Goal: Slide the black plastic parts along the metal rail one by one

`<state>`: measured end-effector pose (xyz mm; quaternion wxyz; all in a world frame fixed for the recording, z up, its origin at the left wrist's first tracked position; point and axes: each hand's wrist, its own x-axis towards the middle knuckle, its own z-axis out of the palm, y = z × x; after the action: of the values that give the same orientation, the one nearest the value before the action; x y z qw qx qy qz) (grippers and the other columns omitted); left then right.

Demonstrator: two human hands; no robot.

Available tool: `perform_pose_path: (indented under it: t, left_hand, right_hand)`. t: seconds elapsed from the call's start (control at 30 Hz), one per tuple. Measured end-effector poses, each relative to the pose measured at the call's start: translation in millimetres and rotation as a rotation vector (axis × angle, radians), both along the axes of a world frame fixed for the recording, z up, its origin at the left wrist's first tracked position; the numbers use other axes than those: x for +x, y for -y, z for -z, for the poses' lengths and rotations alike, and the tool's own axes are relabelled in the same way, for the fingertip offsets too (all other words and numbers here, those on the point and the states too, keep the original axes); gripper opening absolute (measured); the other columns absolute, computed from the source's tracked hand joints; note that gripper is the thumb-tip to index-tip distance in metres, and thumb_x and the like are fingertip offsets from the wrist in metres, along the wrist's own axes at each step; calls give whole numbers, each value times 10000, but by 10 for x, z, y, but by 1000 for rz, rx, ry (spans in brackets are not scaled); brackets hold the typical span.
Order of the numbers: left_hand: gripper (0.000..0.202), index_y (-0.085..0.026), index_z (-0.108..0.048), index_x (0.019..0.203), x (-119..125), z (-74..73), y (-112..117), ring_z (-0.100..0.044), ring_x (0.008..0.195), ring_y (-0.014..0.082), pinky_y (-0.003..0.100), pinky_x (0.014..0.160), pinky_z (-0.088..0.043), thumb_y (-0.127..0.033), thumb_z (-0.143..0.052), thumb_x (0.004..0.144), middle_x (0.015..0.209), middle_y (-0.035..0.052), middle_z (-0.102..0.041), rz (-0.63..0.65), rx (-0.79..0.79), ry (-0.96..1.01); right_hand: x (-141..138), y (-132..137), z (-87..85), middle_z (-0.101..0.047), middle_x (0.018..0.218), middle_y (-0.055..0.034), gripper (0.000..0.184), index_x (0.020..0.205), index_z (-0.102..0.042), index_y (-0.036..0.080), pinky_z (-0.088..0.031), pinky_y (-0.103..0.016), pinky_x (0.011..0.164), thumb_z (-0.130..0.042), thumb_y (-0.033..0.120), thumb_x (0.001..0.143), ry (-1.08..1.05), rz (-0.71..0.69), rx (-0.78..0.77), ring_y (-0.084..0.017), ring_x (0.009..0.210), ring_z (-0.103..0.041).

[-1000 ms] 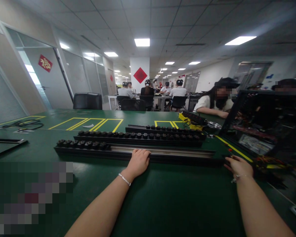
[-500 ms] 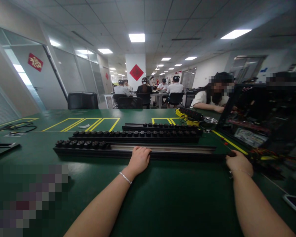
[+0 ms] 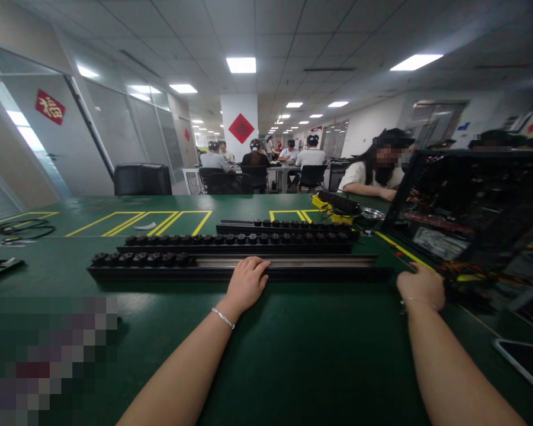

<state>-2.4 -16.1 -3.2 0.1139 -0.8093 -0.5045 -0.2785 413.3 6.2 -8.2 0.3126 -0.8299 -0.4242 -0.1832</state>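
Note:
Three long black rails lie side by side across the green table. The near rail (image 3: 320, 269) carries black knobs only at its left end. The middle rail (image 3: 231, 242) and far rail (image 3: 288, 226) are lined with several knobs. My left hand (image 3: 246, 284) rests on the near rail's middle, its fingers bent over the front edge. My right hand (image 3: 421, 287) sits just past that rail's right end, fingers curled under. What they hold, if anything, is hidden.
An open computer case (image 3: 471, 207) stands at the right, with a phone (image 3: 524, 361) lying in front of it. A yellow power strip (image 3: 337, 207) and metal bowl (image 3: 373, 214) sit behind the rails. A seated person (image 3: 368, 177) leans on the table's far right. A black cable (image 3: 18, 228) lies at the left.
My right hand has slid forward to the near rail's right end and its fingers have curled in. My left hand stays on the rail. The view has drifted slightly.

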Motion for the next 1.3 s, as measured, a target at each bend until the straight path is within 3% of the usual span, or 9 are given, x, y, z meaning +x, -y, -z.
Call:
perform_pose_path:
  t: [0.07, 0.17, 0.33, 0.43, 0.5, 0.77, 1.0, 1.1, 1.3]
  left_hand:
    - [321, -233, -565, 1164, -65, -29, -3, -422, 1228, 226, 408, 1044, -327, -297, -467, 866, 1210, 64, -579, -38, 63, 32]
    - [339, -198, -571, 1164, -223, -73, -28, -358, 1292, 256, 452, 1078, -280, -300, -449, 864, 1279, 93, -544, -221, 142, 78]
    - [431, -140, -525, 1225, -617, -73, -99, -241, 1358, 299, 504, 1094, -227, -302, -458, 831, 1418, 141, -394, -611, 171, 167]
    - [484, -123, -486, 1266, -833, -38, -116, -191, 1376, 323, 541, 1086, -216, -320, -450, 825, 1470, 161, -300, -772, 138, 216]
    - [500, -101, -485, 1264, -923, -15, -117, -211, 1367, 342, 544, 1071, -245, -335, -441, 824, 1470, 187, -288, -846, 87, 263]
    - [426, -111, -568, 1166, -935, 7, -103, -313, 1314, 324, 549, 1056, -265, -280, -413, 807, 1343, 152, -477, -856, 72, 230]
    - [383, -140, -586, 1127, -942, -20, -97, -504, 1100, 291, 496, 999, -333, -259, -410, 809, 1224, 131, -574, -813, 119, 216]
    - [397, -138, -568, 1150, -948, -9, -107, -517, 1080, 292, 487, 995, -333, -264, -417, 805, 1234, 135, -565, -821, 117, 231]
    - [576, -37, -412, 1290, -953, 49, -142, -426, 1231, 297, 464, 1055, -282, -312, -444, 785, 1331, 205, -466, -871, 156, 331]
  right_hand:
    - [-189, 4, -82, -579, 1147, -161, 424, 1108, -645, 150, -433, -339, 717, -379, 246, 792, -88, -15, 105, -241, 970, -573]
    - [-629, -2, -222, -524, 1276, -135, 439, 1156, -610, 124, -390, -360, 917, -354, 248, 821, 51, -219, 174, -258, 1139, -482]
    - [-1352, -11, -235, -374, 1450, -56, 492, 1334, -468, 200, -262, -458, 1059, -294, 354, 900, 230, -510, -76, -252, 1319, -294]
    - [-1526, -12, -160, -284, 1500, 0, 529, 1396, -382, 263, -217, -501, 1074, -229, 437, 921, 231, -553, -228, -249, 1368, -204]
    - [-1534, -21, -127, -358, 1464, 10, 536, 1369, -427, 286, -206, -491, 1082, -198, 474, 923, 203, -572, -348, -240, 1354, -250]
    - [-1498, -38, -150, -384, 1448, 23, 539, 1361, -438, 301, -196, -469, 1087, -185, 482, 921, 177, -571, -442, -223, 1349, -272]
    - [-1519, -27, -150, -388, 1446, 25, 530, 1356, -445, 299, -207, -458, 1081, -194, 462, 919, 177, -561, -435, -218, 1344, -281]
    - [-1510, -26, -152, -390, 1445, 26, 526, 1351, -450, 301, -208, -453, 1080, -204, 460, 915, 173, -564, -434, -216, 1346, -276]
    - [-1564, -66, -226, -427, 1419, 20, 508, 1327, -476, 299, -227, -462, 1072, -248, 406, 885, 96, -534, -466, -211, 1330, -298]
